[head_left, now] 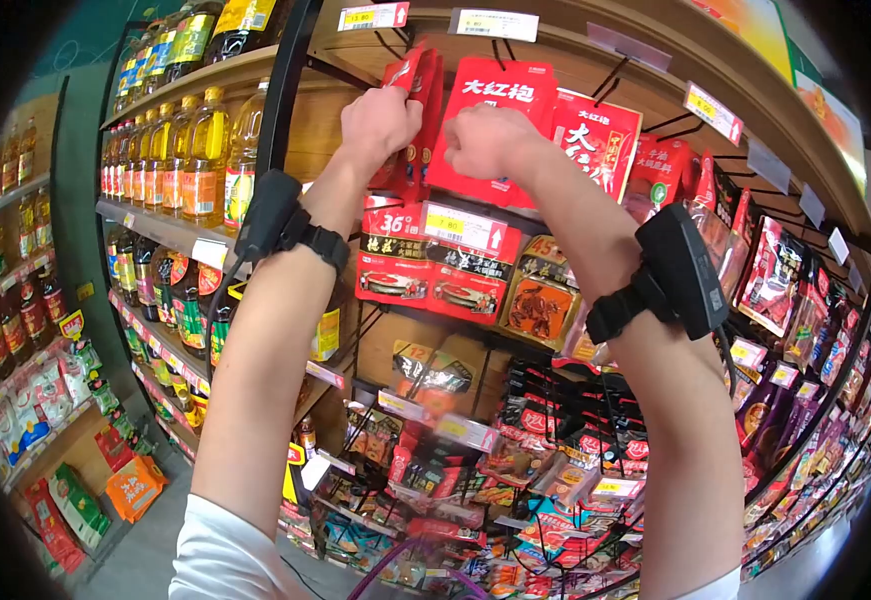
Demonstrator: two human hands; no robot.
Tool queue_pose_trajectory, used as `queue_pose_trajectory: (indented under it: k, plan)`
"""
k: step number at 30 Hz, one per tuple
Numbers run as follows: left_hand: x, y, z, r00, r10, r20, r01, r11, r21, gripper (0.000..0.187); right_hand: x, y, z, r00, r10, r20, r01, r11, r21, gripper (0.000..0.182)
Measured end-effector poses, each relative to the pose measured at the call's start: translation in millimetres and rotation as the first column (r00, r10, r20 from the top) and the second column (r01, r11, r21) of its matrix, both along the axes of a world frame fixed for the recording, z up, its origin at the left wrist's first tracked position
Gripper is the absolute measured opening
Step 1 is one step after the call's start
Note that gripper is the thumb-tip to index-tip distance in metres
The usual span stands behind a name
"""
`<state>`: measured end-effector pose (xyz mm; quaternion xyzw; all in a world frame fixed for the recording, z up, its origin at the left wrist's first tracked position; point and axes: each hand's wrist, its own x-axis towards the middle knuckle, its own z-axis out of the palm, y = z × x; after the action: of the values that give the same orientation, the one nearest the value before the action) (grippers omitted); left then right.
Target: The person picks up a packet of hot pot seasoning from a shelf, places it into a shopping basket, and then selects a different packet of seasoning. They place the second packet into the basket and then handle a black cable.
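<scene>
Both my arms reach up to a hanging display of red hotpot seasoning packets. My left hand is closed on the edge of a red packet at the left end of the row, which is turned partly side-on. Just to the right, my right hand has its fingers curled against the front of another red packet with white lettering. Its fingertips are partly hidden, but they appear closed on that packet. A similar packet with a white border hangs beside my right hand.
Below the hands hang red-and-white packets behind a price tag. Metal hooks stick out along the row. A black shelf post separates the oil bottles at left. More packets line the right side.
</scene>
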<state>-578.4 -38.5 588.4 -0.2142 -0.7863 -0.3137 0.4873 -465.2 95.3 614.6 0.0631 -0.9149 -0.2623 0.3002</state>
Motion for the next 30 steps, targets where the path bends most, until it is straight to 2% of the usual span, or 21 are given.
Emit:
queue_pose_trajectory:
  k: [2,5,6,9,11,18,21,25,27,30]
  plan:
    - [14.9,-1.5,5.8,1.000,0.016,-0.009,-0.016,1.000,0.002,0.037,8.8,-6.9,-2.5,1.000,0.019,0.022,-0.018,0.999,-0.044,0.045]
    - [31.0,-9.0,10.1,1.000,0.027,-0.008,-0.026,0.999,0.039,0.038,5.6,-15.3,-11.5,0.978,0.194,-0.076,-0.207,0.947,-0.245,0.052]
    - [35.7,-12.4,12.1,1.000,0.027,-0.006,-0.026,0.998,0.062,0.038,6.4,-21.6,-8.6,0.967,0.256,0.008,-0.237,0.906,-0.351,0.066]
    - [45.5,-32.2,15.8,0.999,-0.032,-0.003,0.032,0.984,0.173,0.038,3.3,-38.2,-16.7,0.918,0.397,0.014,-0.342,0.809,-0.477,0.075]
    - [41.2,-48.2,15.3,1.000,-0.013,-0.013,0.015,0.984,0.180,0.038,15.9,-52.8,-25.4,0.869,0.492,0.050,-0.404,0.765,-0.501,0.077]
    - [57.5,-60.7,7.6,0.982,0.074,-0.173,-0.058,0.994,0.095,0.033,39.6,-83.8,-44.4,0.929,0.336,0.155,-0.252,0.881,-0.400,0.064]
    - [53.7,-57.9,6.4,0.986,0.049,-0.162,-0.034,0.995,0.093,0.034,42.4,-76.9,-48.6,0.925,0.356,0.133,-0.295,0.894,-0.337,0.068]
    - [35.7,-48.7,7.5,0.980,-0.155,-0.126,0.176,0.970,0.168,0.034,39.5,-71.1,-47.2,0.950,0.312,0.025,-0.263,0.839,-0.477,0.071]
    - [31.3,-42.2,3.4,0.955,-0.240,-0.176,0.266,0.954,0.138,0.037,32.7,-68.0,-42.9,0.948,0.315,-0.051,-0.291,0.787,-0.544,0.072]
    - [30.9,-33.0,-3.3,0.924,-0.325,-0.200,0.344,0.936,0.070,0.038,29.1,-65.3,-41.8,0.940,0.337,-0.054,-0.289,0.704,-0.648,0.062]
